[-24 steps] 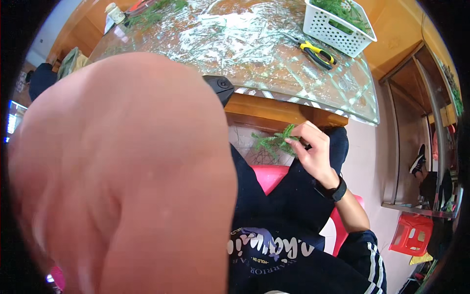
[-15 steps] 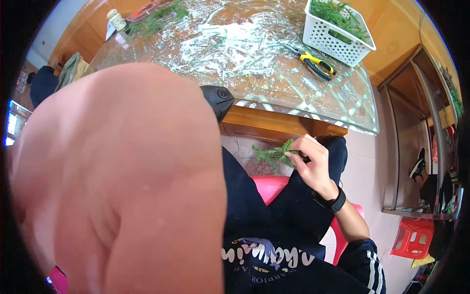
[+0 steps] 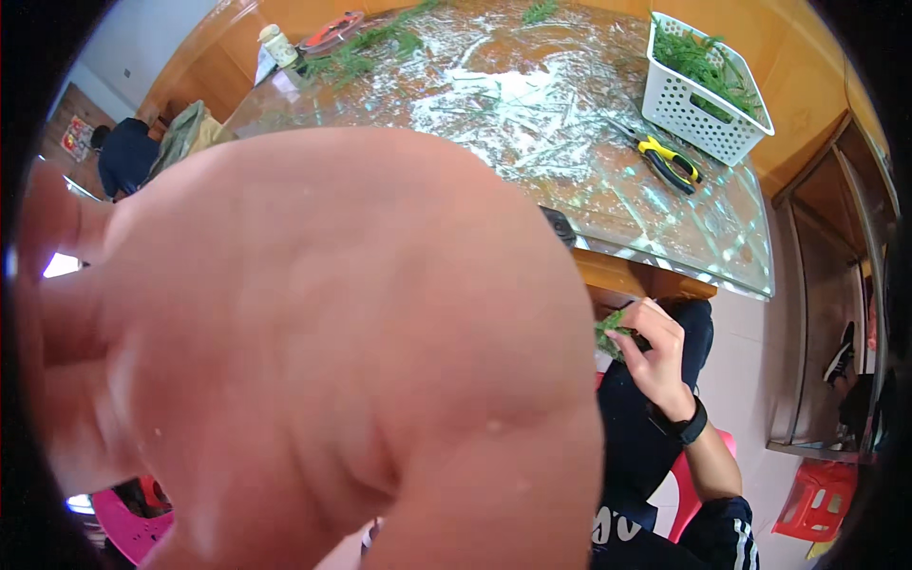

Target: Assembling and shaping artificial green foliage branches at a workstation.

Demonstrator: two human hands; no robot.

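Very close to the camera, my left hand (image 3: 351,323) fills most of the left and middle of the head view. Its fingers reach toward the left rim with a gap between them, and their tips cannot be made out. Above my right thigh, my right hand (image 3: 655,351), with a dark watch on its wrist, pinches a green needle-leaved sprig (image 3: 611,334) between thumb and fingers. The left part of that sprig is hidden behind my left hand.
A glass-topped table (image 3: 703,228) strewn with white powder and green bits bears yellow-black pliers (image 3: 670,161), a white basket (image 3: 703,123) of greenery, a jar (image 3: 277,46) and loose sprigs (image 3: 366,55). A red stool (image 3: 815,502) stands right; a person (image 3: 128,157) is far left.
My left hand now covers more of the view, further right, with fingers showing at the left. The table and my right hand appear shifted right and down; the sprig stays pinched.
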